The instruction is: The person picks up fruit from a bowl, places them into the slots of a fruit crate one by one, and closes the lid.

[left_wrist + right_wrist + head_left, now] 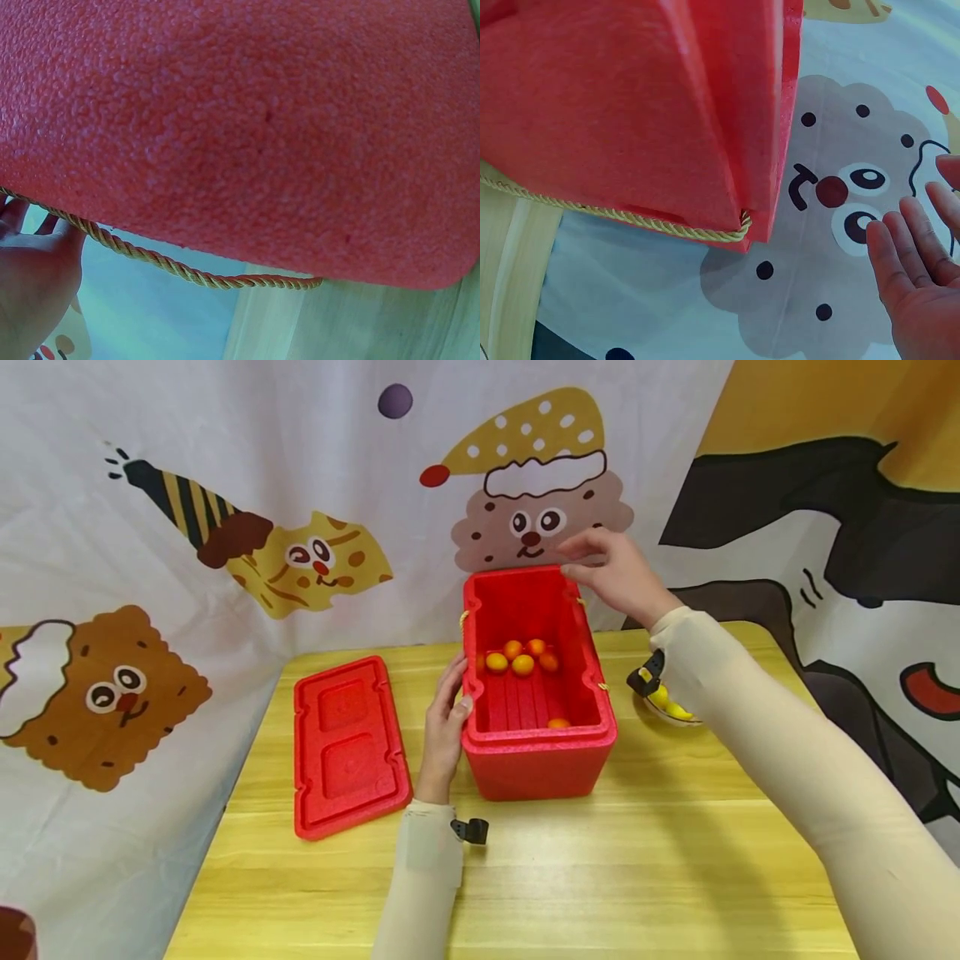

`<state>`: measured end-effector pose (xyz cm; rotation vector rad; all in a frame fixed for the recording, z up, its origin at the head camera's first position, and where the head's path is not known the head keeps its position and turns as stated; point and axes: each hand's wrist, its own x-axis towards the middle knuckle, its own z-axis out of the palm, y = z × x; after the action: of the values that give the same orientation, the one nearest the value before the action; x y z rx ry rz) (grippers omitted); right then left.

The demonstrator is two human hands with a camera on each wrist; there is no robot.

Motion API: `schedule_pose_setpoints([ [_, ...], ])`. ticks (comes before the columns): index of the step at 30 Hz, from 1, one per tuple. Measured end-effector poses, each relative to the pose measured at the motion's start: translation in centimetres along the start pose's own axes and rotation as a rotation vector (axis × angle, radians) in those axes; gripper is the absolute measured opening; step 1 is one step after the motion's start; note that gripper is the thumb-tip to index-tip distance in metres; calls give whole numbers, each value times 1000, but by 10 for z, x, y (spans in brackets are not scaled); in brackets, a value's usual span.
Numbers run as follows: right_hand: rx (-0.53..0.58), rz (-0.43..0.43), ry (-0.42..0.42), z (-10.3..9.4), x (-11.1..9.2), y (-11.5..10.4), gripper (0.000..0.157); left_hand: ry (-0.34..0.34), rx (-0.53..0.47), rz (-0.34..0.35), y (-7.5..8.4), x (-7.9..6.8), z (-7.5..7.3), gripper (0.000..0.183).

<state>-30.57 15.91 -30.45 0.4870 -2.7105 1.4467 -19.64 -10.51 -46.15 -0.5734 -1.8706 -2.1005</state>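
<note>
A red foam box (536, 764) stands uncovered on the table, with yellow rope handles on its sides. Inside it lie several small oranges (522, 666), most of them towards the back and one by the front wall. My left hand (442, 735) holds the box's left side, thumb at the rim and fingers along the outer wall; beside the rope (180, 270) part of that hand shows in the left wrist view. Over the back right corner hovers my right hand (618, 577), fingers loosely bent and nothing in them. The right wrist view shows its fingers apart from the box.
The red lid (348, 743) lies flat on the table (570, 877), left of the box. To the right, partly behind my right forearm, a bowl (671, 718) holds yellow fruits (678, 710). A printed cloth (315, 460) hangs behind the table.
</note>
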Motion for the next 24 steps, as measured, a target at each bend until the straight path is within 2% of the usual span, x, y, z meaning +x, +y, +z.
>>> schedule_pose_setpoints([
  [10, 22, -13, 46, -19, -27, 13, 39, -20, 12, -12, 2, 0, -1, 55],
  [12, 24, -6, 67, -24, -34, 18, 39, -25, 8, -19, 6, 1, 0, 55],
  [19, -13, -19, 131, -39, -62, 36, 35, -23, 12, -43, 37, -1, 7, 56],
  [24, -23, 37, 170, -49, -85, 51, 36, -14, 15, -52, 38, -1, 9, 54],
])
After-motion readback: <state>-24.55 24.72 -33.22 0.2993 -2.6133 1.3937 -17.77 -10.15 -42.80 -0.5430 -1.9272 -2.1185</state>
